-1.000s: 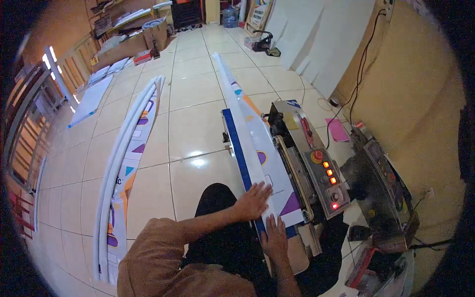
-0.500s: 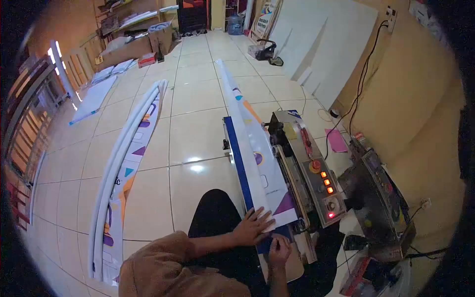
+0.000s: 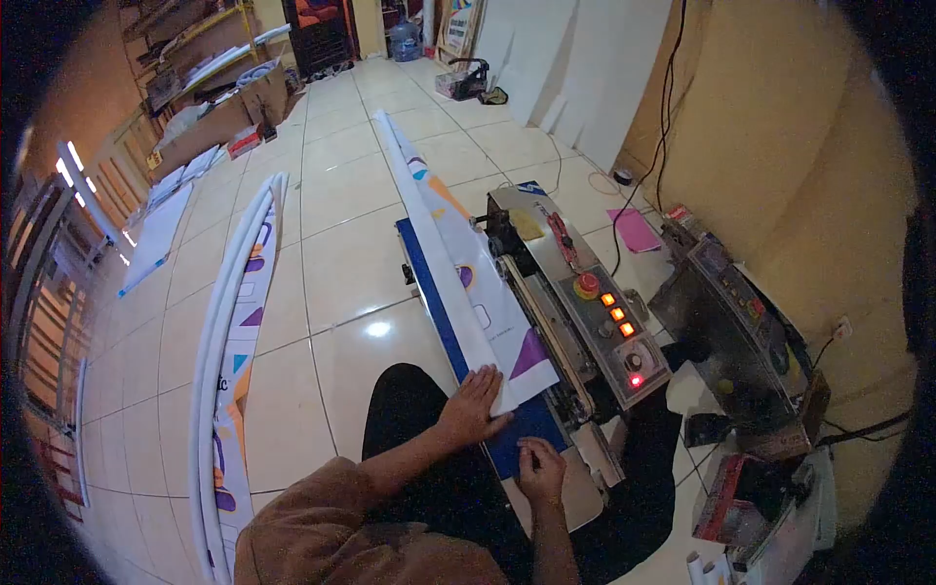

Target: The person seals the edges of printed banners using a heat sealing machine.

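Glossy cream tiled floor (image 3: pixel 341 253) all round me, and one bright glare spot (image 3: pixel 377 329) bounces off it just ahead. On my right runs a yellowish wall (image 3: pixel 780 146), with black cables (image 3: pixel 668 88) trailing down it and a socket (image 3: pixel 843 327) lower down. Further along, big white boards (image 3: pixel 575 68) lean against that wall. At the far end there's a blue water jug (image 3: pixel 405 39) beside what looks like a dark cabinet (image 3: pixel 317 34), too small to be sure. Up the left side, shelves (image 3: pixel 195 34) and cardboard boxes (image 3: pixel 244 107) sit loaded with papers. Hard left, a barred window (image 3: pixel 68 171) lets white light slice through. A pink sheet (image 3: pixel 634 229) lies on the tiles near the wall.
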Tool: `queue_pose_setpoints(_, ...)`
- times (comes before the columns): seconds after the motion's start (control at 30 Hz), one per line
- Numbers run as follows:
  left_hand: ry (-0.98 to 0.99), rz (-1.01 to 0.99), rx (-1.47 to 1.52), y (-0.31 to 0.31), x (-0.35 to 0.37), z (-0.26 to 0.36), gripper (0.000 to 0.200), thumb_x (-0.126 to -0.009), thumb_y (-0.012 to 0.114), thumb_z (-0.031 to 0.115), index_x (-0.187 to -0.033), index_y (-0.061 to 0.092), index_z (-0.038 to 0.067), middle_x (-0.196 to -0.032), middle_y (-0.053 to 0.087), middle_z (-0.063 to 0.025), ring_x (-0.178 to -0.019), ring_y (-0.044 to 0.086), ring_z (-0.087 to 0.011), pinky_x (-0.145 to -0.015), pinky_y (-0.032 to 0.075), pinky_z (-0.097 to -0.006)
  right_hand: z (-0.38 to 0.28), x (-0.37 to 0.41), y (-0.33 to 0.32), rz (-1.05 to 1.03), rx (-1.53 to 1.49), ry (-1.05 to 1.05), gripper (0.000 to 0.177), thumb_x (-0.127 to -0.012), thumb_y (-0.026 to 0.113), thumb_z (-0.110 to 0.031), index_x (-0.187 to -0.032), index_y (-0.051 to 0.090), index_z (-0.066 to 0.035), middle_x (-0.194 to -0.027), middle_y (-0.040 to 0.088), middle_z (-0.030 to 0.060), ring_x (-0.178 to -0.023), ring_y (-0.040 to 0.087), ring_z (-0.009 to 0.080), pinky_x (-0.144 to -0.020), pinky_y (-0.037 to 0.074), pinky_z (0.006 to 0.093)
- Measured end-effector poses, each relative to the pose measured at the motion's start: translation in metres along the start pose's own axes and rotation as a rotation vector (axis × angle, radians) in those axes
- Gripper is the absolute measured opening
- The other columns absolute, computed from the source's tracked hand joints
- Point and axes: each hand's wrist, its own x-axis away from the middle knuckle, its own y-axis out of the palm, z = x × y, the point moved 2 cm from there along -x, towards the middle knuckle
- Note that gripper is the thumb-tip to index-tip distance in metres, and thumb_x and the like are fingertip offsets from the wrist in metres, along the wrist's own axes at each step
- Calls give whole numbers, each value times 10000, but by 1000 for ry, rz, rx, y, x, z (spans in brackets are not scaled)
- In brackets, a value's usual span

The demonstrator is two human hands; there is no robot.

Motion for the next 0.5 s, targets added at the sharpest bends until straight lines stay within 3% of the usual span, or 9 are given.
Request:
queue_pose_setpoints(0.07,-23,-42,19,-2,-2,-6,812,-903,538,509,-1410,304,-80,-1475,300,-283,-1399,266,-385,-1163,190,-459,-4,-2,-2,-25,3,19,134,-850,588,-88,-928,679,-26,-975,686,139,-916,668,302,-811,529,375)
queue_pose_setpoints(0.27,-18,-41,-4,-11,-10,-16,830,-883,557,551,-1408,334,-51,-1470,331,-256,-1385,311,-357,-1160,214,-449,-1,-3,-1,-53,30,-33,129,-847,592,-79,-929,680,-31,-970,687,135,-904,672,300,-800,532,368)
queue_pose_setpoints(0.5,-32,-86,38,-20,-21,-33,805,-834,610,581,-1403,400,52,-1467,361,-214,-1369,340,-354,-1150,247,-446,-10,-2,-7,-2,-12,-41,115,-843,597,-69,-913,681,-36,-958,691,123,-883,681,283,-771,541,363)
